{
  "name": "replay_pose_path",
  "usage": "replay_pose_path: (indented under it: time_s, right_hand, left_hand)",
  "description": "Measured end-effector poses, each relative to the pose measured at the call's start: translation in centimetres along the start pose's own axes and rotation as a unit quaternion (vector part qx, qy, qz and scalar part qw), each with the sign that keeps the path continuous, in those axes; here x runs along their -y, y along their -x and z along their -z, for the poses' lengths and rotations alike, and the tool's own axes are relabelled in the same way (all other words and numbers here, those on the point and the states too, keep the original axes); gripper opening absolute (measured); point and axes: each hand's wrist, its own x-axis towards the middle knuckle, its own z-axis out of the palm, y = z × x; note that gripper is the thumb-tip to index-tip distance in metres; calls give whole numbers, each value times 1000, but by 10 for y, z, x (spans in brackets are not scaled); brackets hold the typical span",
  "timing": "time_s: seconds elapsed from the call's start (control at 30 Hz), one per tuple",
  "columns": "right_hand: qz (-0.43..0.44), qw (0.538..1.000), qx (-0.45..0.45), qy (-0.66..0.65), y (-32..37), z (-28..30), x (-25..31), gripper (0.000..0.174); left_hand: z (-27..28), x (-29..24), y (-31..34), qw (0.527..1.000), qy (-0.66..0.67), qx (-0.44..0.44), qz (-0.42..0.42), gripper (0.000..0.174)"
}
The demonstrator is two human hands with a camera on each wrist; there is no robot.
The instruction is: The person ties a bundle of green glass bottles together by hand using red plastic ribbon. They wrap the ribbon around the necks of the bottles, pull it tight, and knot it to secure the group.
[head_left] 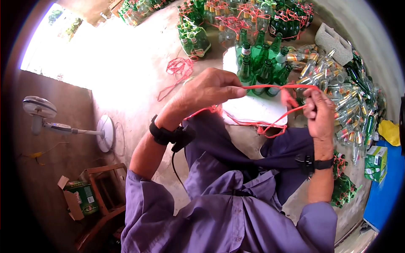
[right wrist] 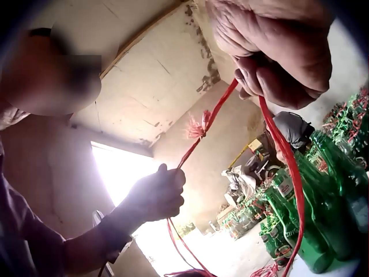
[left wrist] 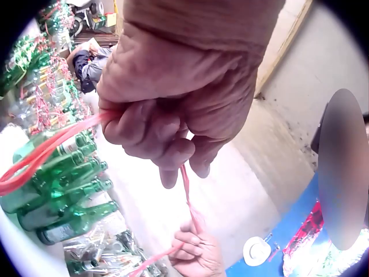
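Note:
Red plastic cord [head_left: 270, 86] is stretched between both hands, with a frayed knot [right wrist: 199, 126] along it in the right wrist view. The left hand [head_left: 213, 87] pinches one end of the stretch, its fingers curled in the left wrist view. The right hand [head_left: 319, 114] grips the cord with curled fingers, and a loop hangs below it. Behind the cord, several upright green bottles [head_left: 263, 69] stand together on a white board [head_left: 249, 110]. More cord lies along the board's near edge.
Cord-tied bottle bundles [head_left: 194, 40] stand at the back. Loose clear bottles [head_left: 337, 92] are piled at the right beside a concrete block [head_left: 333, 43]. A fan [head_left: 40, 107], a wooden frame [head_left: 105, 189] and an open carton [head_left: 80, 198] are at the left; red cord [head_left: 180, 67] lies on the floor.

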Motion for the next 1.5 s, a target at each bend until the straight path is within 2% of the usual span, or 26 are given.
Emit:
replay_pose_path:
  time_s: [0.1,0.13,0.23,0.33,0.4,0.47,0.5,0.6,0.67,0.7,0.77,0.83,0.93,1.0,1.07,1.13,1.17,1.2,1.27,1.3,1.37,1.43,1.47,1.5]
  right_hand:
    - [10,992,-71,-104,-17,55,12,19]
    - [1,986,-96,-138,-23,75,16,19]
    - [-6,978,-56,-202,-33,128,26,18]
    - [-4,968,-75,-239,-42,175,25,15]
    - [11,954,-123,-272,-51,215,19,14]
    - [11,953,-123,-277,-55,252,19,12]
    - [25,953,-134,-269,-57,267,19,12]
    - [35,951,-150,-269,-51,291,22,11]
    - [72,946,-188,-254,-49,317,23,11]
    - [63,944,-167,-279,-54,358,19,12]
    - [76,938,-187,-282,-51,391,18,13]
    - [111,932,-204,-280,-47,412,20,16]
    - [97,935,-237,-244,-43,422,20,15]
    - [73,944,-238,-217,-39,400,19,13]
    - [46,951,-239,-191,-33,350,17,12]
    - [-79,964,-252,-25,-29,297,21,16]
    - [-61,972,-214,72,-39,351,-8,33]
    - [-62,972,-214,72,-37,333,-7,33]
    - [-12,933,-235,272,-26,236,10,47]
    - [43,928,-197,312,-24,202,17,54]
    - [124,892,-141,410,-10,120,36,54]
    - [140,910,-57,386,8,40,51,57]
    - [161,919,28,358,17,7,56,63]
    - [160,925,63,338,20,-16,50,68]
  left_hand:
    - [16,25,4,999,21,-31,35,22]
    - [22,30,6,999,20,-31,35,22]
    - [39,34,14,998,17,-44,51,18]
    - [56,48,22,997,-9,-61,50,18]
    - [66,55,29,995,-12,-81,53,19]
    - [80,63,35,992,-7,-112,60,20]
    - [87,65,39,989,12,-118,86,23]
    - [103,71,46,982,64,-142,108,26]
    - [111,77,50,980,66,-155,104,24]
    - [114,78,52,978,96,-158,94,22]
    - [118,80,55,975,126,-160,86,21]
    - [123,82,54,967,176,-178,40,20]
    - [137,78,49,922,316,-213,-66,17]
    - [147,63,44,906,341,-231,-102,15]
    - [145,47,38,900,325,-259,-132,14]
    - [127,25,31,923,267,-254,-114,14]
    - [114,12,27,942,203,-247,-101,13]
    - [101,0,22,952,166,-237,-96,14]
    - [78,-22,13,969,117,-204,-77,15]
    - [66,-29,5,973,97,-197,-73,17]
    - [48,-39,-10,982,68,-167,-62,20]
    - [26,-44,-29,986,61,-143,-67,18]
    - [15,-47,-37,988,55,-128,-62,17]
    - [3,-50,-43,990,62,-106,-75,17]
